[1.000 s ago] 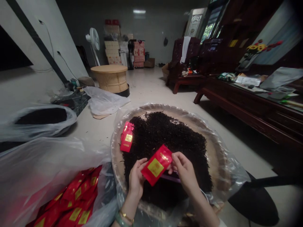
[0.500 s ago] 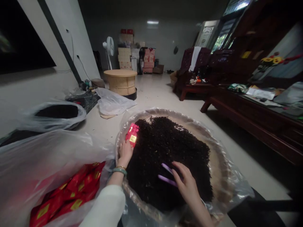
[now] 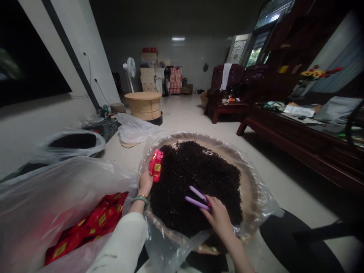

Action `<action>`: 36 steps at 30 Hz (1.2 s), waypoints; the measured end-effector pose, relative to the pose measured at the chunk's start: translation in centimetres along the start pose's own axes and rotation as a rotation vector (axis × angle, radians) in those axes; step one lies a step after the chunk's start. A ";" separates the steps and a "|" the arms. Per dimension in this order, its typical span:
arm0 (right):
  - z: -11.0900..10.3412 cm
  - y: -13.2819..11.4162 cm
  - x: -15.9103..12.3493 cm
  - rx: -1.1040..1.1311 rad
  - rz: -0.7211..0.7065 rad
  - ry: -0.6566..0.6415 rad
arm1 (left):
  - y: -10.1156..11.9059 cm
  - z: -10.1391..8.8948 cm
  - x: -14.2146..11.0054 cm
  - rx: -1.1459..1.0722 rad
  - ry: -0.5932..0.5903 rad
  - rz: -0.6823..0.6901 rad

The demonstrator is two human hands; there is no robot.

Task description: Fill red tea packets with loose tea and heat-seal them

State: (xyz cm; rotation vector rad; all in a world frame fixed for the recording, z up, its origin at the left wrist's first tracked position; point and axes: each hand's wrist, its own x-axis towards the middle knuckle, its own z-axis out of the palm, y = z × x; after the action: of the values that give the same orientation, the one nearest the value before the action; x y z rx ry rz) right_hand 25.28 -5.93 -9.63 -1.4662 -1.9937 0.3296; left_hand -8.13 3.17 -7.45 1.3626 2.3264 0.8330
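Observation:
At the left rim of the big round tray [image 3: 251, 178], my left hand [image 3: 146, 182] is closed on the lower end of a shiny red packet [image 3: 156, 165] with a gold label. Another packet may lie under it; I cannot tell. My right hand [image 3: 218, 216] holds a small purple flat iron [image 3: 196, 199], its two arms apart and a red light glowing near my fingers. Nothing is between its arms. Dark, dry loose tea leaves [image 3: 196, 170] cover most of the plastic-lined tray beneath both hands.
A clear plastic bag [image 3: 85, 170] with several red packets [image 3: 96, 220] lies at lower left. Behind it stands an open bag of dark leaves [image 3: 74, 141]. A round wooden table [image 3: 143, 104], a fan [image 3: 130, 68] and a long dark wood table [image 3: 287, 132] stand farther off.
The red packet held in both hands has left them. My left hand moved left to the packet at the tray's rim and closed on it. My right hand picked up the purple flat iron.

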 end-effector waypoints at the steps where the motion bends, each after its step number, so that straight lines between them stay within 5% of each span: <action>1: -0.2 0.6 0.1 0.023 0.010 0.045 | 0.0 -0.2 0.0 -0.075 -0.030 -0.049; 5: -1.2 2.9 0.9 0.018 0.098 0.220 | 1.2 -0.6 -1.4 -0.436 -0.154 -0.213; 8: -1.3 2.2 1.6 0.048 0.149 0.339 | 2.8 -0.2 -4.4 -0.701 -0.242 -0.254; 10: -0.7 0.1 1.8 0.187 0.155 0.369 | 4.0 0.3 -7.0 -0.863 -0.296 -0.255; 16: 3.0 -8.3 3.4 0.852 0.289 0.148 | 6.9 1.4 -12.4 -1.218 -0.426 -0.226; 29: 5.7 -11.3 5.3 1.061 0.450 0.447 | 7.2 1.7 -13.6 -1.464 -0.423 -0.273; 36: 6.9 -8.9 5.3 1.124 0.492 0.359 | 5.2 4.2 -12.9 -1.270 -0.541 -0.292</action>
State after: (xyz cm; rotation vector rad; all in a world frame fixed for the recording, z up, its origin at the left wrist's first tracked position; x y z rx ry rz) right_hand 13.19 -2.99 -8.29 -1.0828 -0.8222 1.0871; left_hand 4.09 -4.73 -7.72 0.5312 1.0805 1.2701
